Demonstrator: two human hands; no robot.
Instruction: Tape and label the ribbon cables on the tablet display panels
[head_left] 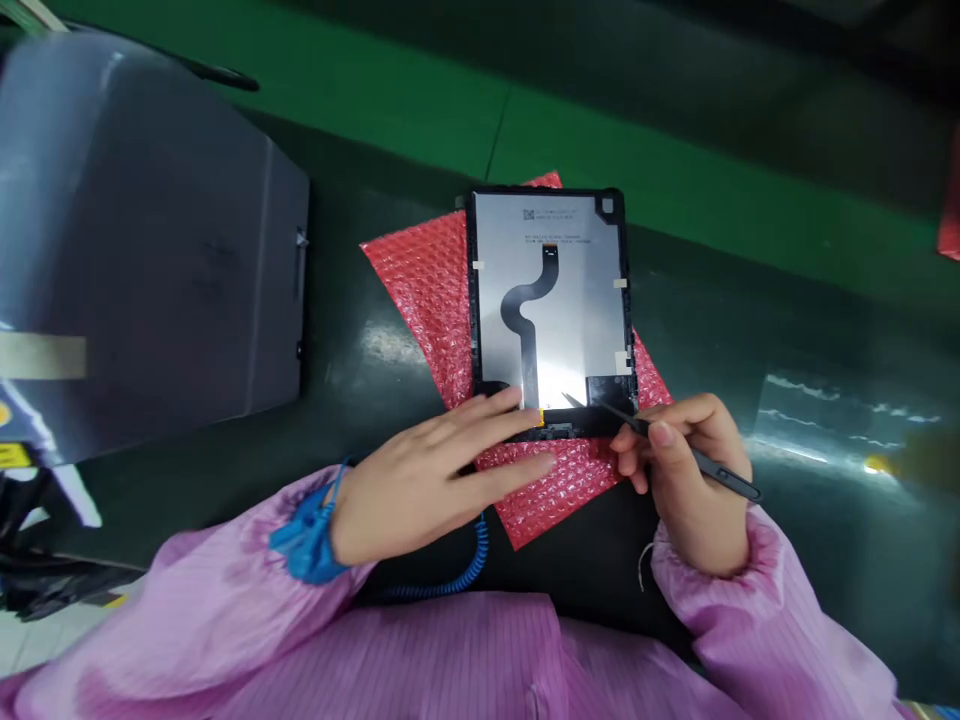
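A tablet display panel [577,310] lies with its silver back up, set in a black frame, and a dark S-shaped flex cable [529,350] runs down it. My left hand [442,460] rests with fingers stretched out over the panel's lower left edge, its fingertips by the cable's lower end and a small yellow piece [541,417]. In my right hand [694,470], black tweezers [712,468] are pinched between thumb and fingers, their tips pointing left over the panel's lower right part. Whether the tips touch the panel I cannot tell.
Red bubble wrap [420,290] lies under the panel on the dark green table [367,400]. A large grey box [172,250] stands at the left. A blue wrist strap [309,540] circles my left wrist, and its coiled cord [465,575] runs near the table's front edge.
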